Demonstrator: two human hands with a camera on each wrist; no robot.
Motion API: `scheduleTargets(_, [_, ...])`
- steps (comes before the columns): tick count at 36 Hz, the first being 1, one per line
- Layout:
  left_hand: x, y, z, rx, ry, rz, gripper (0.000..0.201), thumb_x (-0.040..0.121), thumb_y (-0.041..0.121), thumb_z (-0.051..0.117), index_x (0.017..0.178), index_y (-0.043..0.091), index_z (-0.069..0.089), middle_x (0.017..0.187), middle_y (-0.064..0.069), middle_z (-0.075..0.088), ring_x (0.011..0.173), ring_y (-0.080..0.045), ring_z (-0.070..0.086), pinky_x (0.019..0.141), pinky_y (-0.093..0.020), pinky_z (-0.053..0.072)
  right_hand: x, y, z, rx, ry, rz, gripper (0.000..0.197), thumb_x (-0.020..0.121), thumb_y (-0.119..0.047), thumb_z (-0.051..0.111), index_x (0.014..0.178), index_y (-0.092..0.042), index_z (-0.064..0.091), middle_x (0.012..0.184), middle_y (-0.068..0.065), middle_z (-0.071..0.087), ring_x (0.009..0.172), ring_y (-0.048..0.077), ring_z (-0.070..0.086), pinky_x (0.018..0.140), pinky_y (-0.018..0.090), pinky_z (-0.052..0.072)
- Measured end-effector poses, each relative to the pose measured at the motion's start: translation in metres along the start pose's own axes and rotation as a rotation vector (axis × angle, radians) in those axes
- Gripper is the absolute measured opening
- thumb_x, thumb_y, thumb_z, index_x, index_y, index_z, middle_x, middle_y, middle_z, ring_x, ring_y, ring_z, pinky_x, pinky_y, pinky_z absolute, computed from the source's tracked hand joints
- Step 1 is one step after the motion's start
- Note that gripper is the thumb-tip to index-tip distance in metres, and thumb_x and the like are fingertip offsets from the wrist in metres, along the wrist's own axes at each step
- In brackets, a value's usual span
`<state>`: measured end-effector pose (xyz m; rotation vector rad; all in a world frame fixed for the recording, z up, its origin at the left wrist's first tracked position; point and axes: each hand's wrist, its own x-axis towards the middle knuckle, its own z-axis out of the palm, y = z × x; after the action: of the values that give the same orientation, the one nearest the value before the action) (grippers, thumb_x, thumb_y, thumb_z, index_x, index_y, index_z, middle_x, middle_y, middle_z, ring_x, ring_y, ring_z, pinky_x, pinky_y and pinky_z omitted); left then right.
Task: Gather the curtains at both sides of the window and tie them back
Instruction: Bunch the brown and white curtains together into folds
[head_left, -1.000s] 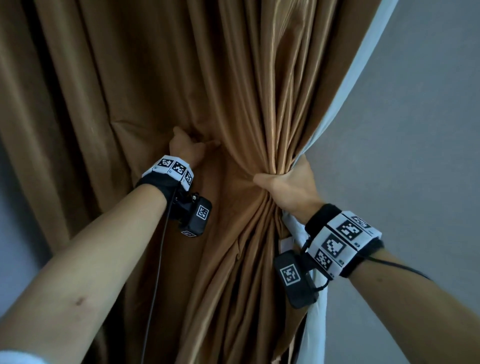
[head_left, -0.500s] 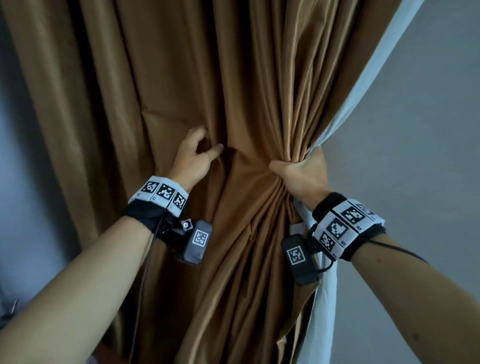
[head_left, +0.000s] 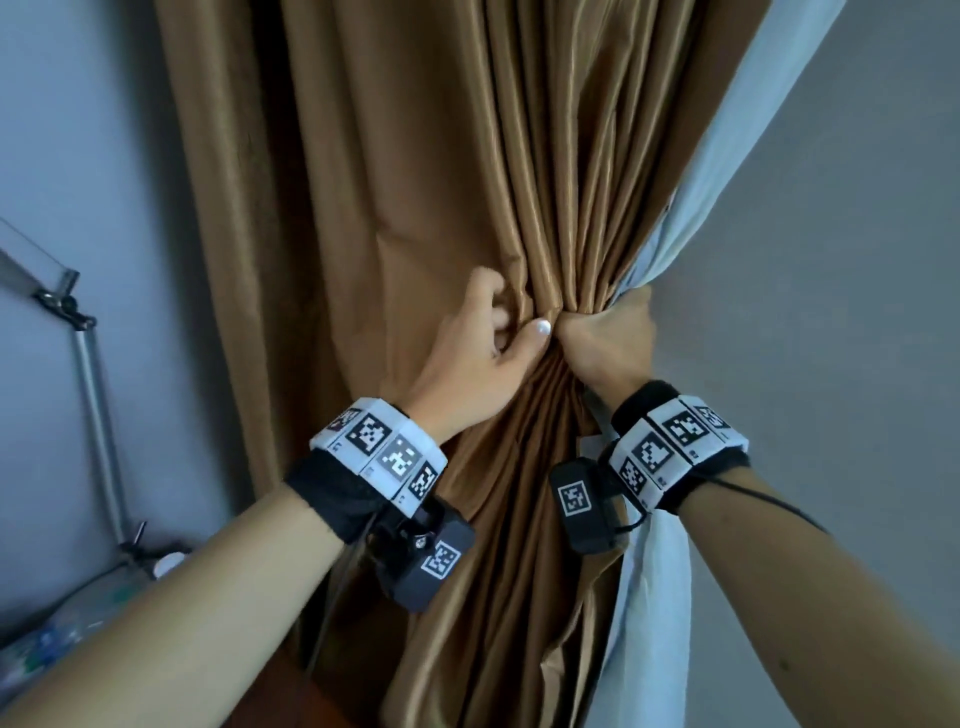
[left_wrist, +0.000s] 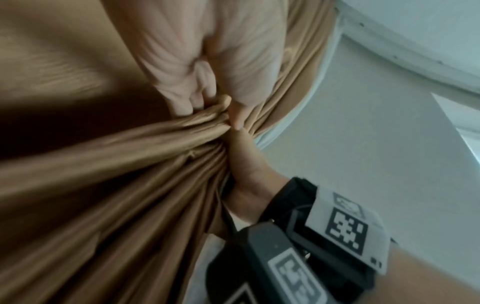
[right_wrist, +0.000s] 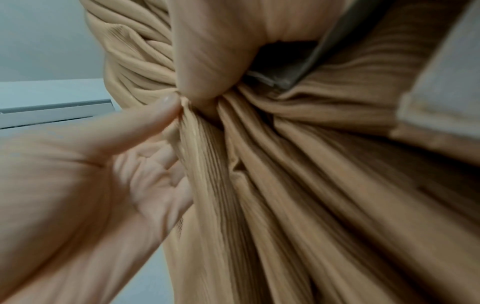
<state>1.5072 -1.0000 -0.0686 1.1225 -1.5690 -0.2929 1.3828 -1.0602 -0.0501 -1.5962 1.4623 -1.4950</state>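
Observation:
A brown curtain (head_left: 415, 182) with a pale lining (head_left: 727, 182) hangs before me, pulled into a tight bunch at mid-height. My right hand (head_left: 608, 338) grips that bunch from the right, fingers wrapped round it. My left hand (head_left: 483, 343) sits right beside it on the left, fingers curled into the folds and thumb tip touching the bunch. In the left wrist view the left hand (left_wrist: 207, 72) pinches pleats of the curtain (left_wrist: 130, 164) just above the right hand (left_wrist: 249, 170). In the right wrist view the right hand (right_wrist: 78, 185) holds the curtain (right_wrist: 311, 185). No tie-back shows.
A grey wall (head_left: 831, 312) lies to the right of the curtain. On the left, a metal jointed arm (head_left: 98, 395) stands against the wall above a cluttered surface (head_left: 62, 634) at the lower left corner.
My left hand has moved right across the curtain, drawing folds with it, and now meets the right hand at the bunch. The right hand has kept its grip.

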Motion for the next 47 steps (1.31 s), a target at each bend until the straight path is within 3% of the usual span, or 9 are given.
scheduleTargets(7, [-0.013,-0.004,0.02,-0.014,0.052,-0.047,0.027,0.092,0.027,0.057,0.104,0.004,0.064,0.085,-0.018,0.071,0.081,-0.033,0.067,0.075,-0.039,0.052,-0.008,-0.003,-0.021,0.118,-0.226,0.058,0.062,0.074,-0.018,0.075,0.12,-0.012,0.033,0.108,-0.002,0.054,0.104,0.02,0.056,0.092,0.035,0.048])
scheduleTargets(13, [-0.018,-0.007,0.035,-0.005,0.061,-0.109,0.039,0.098,0.007,0.046,0.135,0.011,0.056,0.123,-0.007,0.067,0.115,-0.016,0.062,0.106,-0.034,0.046,-0.013,-0.01,-0.038,0.366,-0.497,0.172,0.082,0.068,-0.021,0.083,0.129,-0.012,0.03,0.125,0.005,0.055,0.113,0.021,0.058,0.095,0.041,0.05])
scheduleTargets(19, [-0.02,0.005,0.043,-0.378,0.053,-0.293,0.039,0.096,-0.007,0.043,0.123,0.012,0.062,0.111,0.003,0.07,0.107,-0.005,0.065,0.096,-0.022,0.049,-0.014,-0.009,-0.017,0.08,-0.229,0.033,0.099,0.049,-0.053,0.091,0.117,-0.017,0.028,0.119,-0.002,0.052,0.112,0.014,0.053,0.098,0.028,0.044])
scheduleTargets(23, [-0.023,-0.002,0.032,-0.649,-0.036,-0.377,0.046,0.094,-0.011,0.045,0.137,0.003,0.053,0.127,-0.003,0.066,0.119,-0.007,0.06,0.102,-0.021,0.046,-0.011,-0.002,-0.007,0.022,-0.075,-0.015,0.075,0.066,-0.048,0.083,0.114,-0.012,0.036,0.112,0.001,0.056,0.105,0.019,0.058,0.09,0.027,0.046])
scheduleTargets(27, [-0.027,-0.006,0.014,-0.627,-0.1,-0.415,0.043,0.094,-0.006,0.05,0.132,0.013,0.057,0.107,0.008,0.073,0.102,0.003,0.066,0.089,-0.011,0.049,-0.003,0.001,-0.003,-0.009,-0.062,-0.018,0.074,0.07,-0.039,0.077,0.125,-0.007,0.039,0.121,0.007,0.057,0.114,0.026,0.057,0.098,0.032,0.047])
scheduleTargets(33, [0.001,-0.017,-0.026,-0.283,0.408,-0.296,0.015,0.09,0.003,0.064,0.087,0.018,0.068,0.079,0.001,0.071,0.068,-0.006,0.068,0.065,-0.023,0.054,0.001,0.002,-0.001,-0.001,-0.082,-0.027,0.079,0.073,-0.035,0.078,0.132,-0.004,0.036,0.123,0.006,0.053,0.117,0.024,0.054,0.09,0.023,0.04])
scheduleTargets(35, [0.01,-0.022,-0.041,-0.079,0.583,-0.259,0.013,0.083,0.019,0.074,0.085,0.026,0.064,0.082,0.008,0.068,0.076,-0.005,0.065,0.076,-0.031,0.056,0.002,0.002,-0.001,0.001,-0.094,-0.025,0.08,0.072,-0.035,0.078,0.132,-0.004,0.035,0.127,0.008,0.053,0.117,0.024,0.054,0.091,0.023,0.04])
scheduleTargets(42, [0.021,-0.023,-0.057,0.047,0.551,-0.606,0.115,0.053,0.057,0.087,0.143,0.013,0.032,0.142,-0.004,0.043,0.131,-0.021,0.043,0.109,-0.036,0.039,0.002,0.001,-0.001,-0.024,-0.116,-0.014,0.082,0.072,-0.038,0.078,0.133,-0.003,0.034,0.119,0.004,0.05,0.117,0.024,0.053,0.094,0.026,0.043])
scheduleTargets(47, [0.022,-0.024,-0.047,-0.134,0.435,-0.674,0.055,0.076,0.022,0.084,0.117,0.007,0.051,0.108,0.006,0.055,0.104,-0.012,0.05,0.085,-0.025,0.04,0.002,0.001,-0.003,-0.019,-0.124,-0.015,0.086,0.072,-0.038,0.079,0.135,-0.002,0.032,0.13,0.01,0.051,0.121,0.026,0.052,0.101,0.029,0.043])
